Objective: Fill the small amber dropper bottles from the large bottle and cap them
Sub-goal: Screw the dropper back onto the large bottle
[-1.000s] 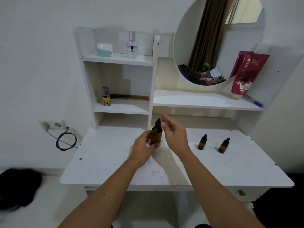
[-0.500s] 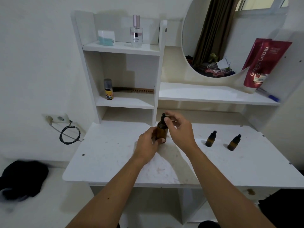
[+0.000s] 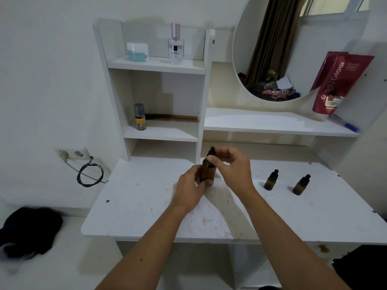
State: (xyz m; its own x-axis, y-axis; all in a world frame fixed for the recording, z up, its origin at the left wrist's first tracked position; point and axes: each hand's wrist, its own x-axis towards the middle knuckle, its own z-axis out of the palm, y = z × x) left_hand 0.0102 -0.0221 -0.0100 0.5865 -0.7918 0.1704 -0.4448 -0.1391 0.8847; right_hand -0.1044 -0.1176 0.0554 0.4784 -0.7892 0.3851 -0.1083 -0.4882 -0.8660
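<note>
Head view: left hand gripping body of large bottle near middle of table, likely steadying it against twisting. Right hand pinching dropper cap from above, probably unscrewing it to start filling. Two small dropper bottles standing capped, upright, well apart from large bottle on right, waiting. Cap thread hiding behind right fingers; whether cap is loosening, cannot tell. Liquid level hard to make out through dark glass.

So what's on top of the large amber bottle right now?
A black dropper cap sits on the large amber bottle, pinched by the right hand. The left hand grips the body. The fingers hide the cap's lower collar.
</note>
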